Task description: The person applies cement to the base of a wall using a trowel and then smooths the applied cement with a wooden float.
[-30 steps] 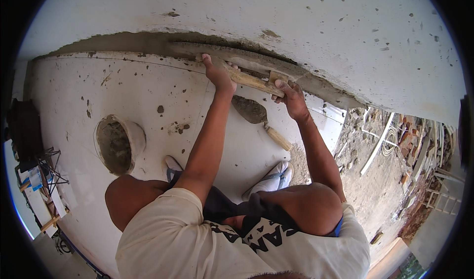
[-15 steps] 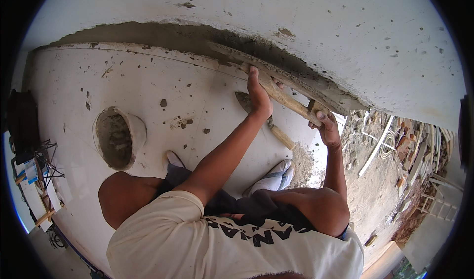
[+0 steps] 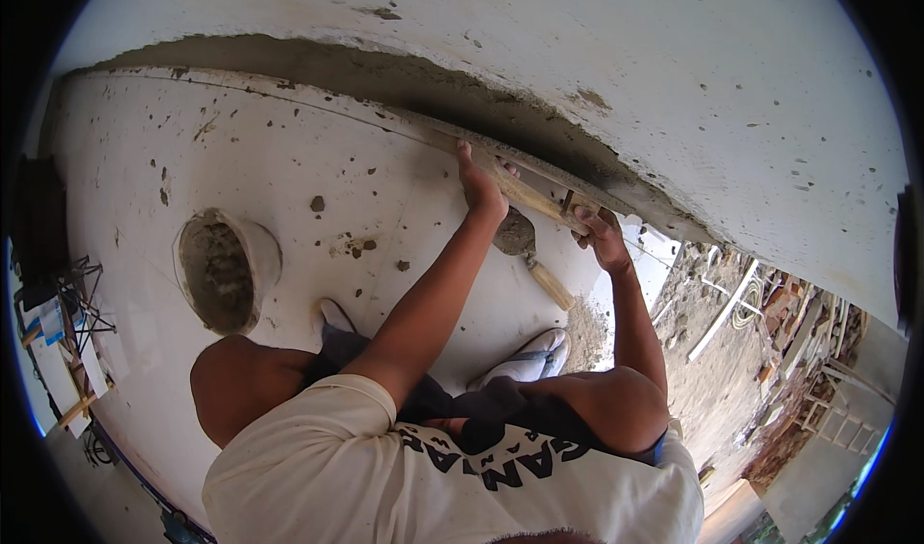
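Observation:
Both my hands grip a long wooden plastering float [image 3: 531, 196] by its rail-like handle. My left hand [image 3: 484, 180] wraps the handle's far left part, and my right hand [image 3: 604, 236] closes round its right end. The float's blade lies along a strip of wet grey mortar [image 3: 385, 75] at the foot of the white wall [image 3: 674, 53]. Just below the handle, a trowel [image 3: 548, 282] with a wooden grip rests on the floor, its blade smeared with mortar and partly behind my left hand.
A bucket [image 3: 270, 263] of grey mortar stands to the left on the pale tiled floor [image 3: 385, 217], among mortar splatters. My feet are planted between bucket and trowel. Rubble and scrap strips [image 3: 799, 328] lie on rough ground at the right. A dark metal stand [image 3: 85, 289] is at the far left.
Both hands and the float have shifted left and slightly toward me along the mortar strip. More of the trowel blade now shows. My grip stays the same.

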The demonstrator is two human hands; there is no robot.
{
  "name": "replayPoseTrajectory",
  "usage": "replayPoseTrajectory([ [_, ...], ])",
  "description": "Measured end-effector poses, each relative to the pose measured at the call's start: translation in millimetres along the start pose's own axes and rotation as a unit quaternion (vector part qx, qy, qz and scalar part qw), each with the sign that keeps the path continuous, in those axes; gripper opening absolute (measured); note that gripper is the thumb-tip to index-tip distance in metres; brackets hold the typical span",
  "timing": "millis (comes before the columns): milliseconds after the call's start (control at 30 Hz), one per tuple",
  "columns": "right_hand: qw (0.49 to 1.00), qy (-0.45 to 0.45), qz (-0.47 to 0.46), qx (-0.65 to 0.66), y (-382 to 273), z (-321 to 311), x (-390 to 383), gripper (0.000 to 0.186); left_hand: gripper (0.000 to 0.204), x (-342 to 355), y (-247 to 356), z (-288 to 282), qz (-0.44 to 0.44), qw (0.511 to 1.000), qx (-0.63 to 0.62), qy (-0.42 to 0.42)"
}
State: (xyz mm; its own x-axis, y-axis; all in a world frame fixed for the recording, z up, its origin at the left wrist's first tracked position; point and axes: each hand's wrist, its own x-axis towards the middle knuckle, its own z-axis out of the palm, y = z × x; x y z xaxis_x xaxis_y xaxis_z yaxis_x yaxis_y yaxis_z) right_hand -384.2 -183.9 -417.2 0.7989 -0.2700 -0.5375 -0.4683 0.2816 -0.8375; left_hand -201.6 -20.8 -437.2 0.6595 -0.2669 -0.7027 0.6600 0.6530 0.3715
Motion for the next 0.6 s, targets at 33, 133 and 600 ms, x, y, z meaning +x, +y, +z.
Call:
replayPoseTrajectory([
  [33,1.0,0.014,0.005,0.007,-2.3,6.3,7.0,0.045,0.058,5.1,7.1,5.6,0.01,1.0,0.014,0.019],
  [133,0.998,0.028,0.019,0.048,-7.7,27.2,27.8,0.044,0.06,17.5,29.7,17.6,0.044,0.995,0.051,0.073],
  [600,0.995,-0.084,0.001,0.061,-52.1,152.3,95.5,0.048,0.059,81.4,169.8,-8.4,0.144,0.982,0.081,0.089],
])
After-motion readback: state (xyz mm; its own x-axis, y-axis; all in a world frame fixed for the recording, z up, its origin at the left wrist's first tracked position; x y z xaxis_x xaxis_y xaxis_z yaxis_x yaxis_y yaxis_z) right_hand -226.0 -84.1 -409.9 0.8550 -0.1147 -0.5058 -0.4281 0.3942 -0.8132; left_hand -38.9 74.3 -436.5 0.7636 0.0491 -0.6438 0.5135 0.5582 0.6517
